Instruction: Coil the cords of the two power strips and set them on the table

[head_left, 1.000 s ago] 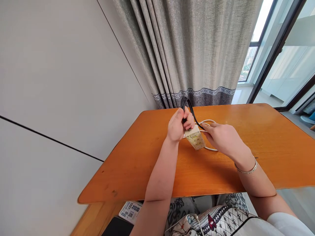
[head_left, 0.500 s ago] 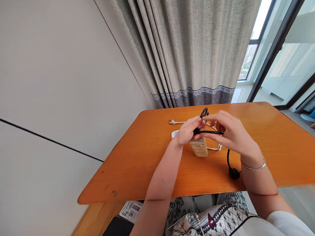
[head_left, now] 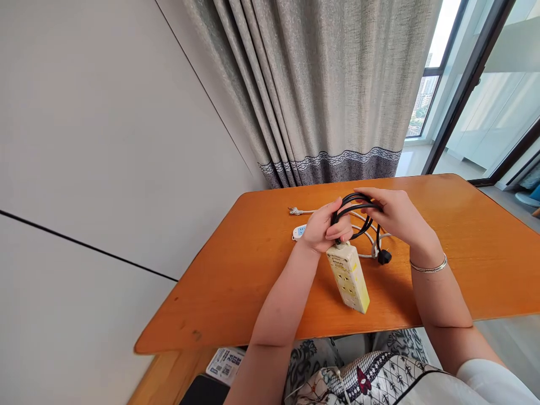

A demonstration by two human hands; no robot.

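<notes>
My left hand point(head_left: 324, 229) is closed around the black cable point(head_left: 353, 207) where it enters a cream power strip point(head_left: 348, 275), which hangs tilted down toward me over the orange table point(head_left: 253, 270). My right hand point(head_left: 394, 214) grips the loops of the same black cable, fingers curled over them. The cable's black plug point(head_left: 383, 257) dangles below my right hand, just above the table.
A white power strip point(head_left: 298, 230) with a white cord and its plug point(head_left: 295, 211) lies on the table behind my hands. A grey curtain point(head_left: 320, 84) hangs behind the table, a wall stands to the left, windows to the right. Papers lie on the floor below.
The black cable is now gathered into loops between my hands. The plug rose from the table's front to below my right hand. The cream strip swung down toward me.
</notes>
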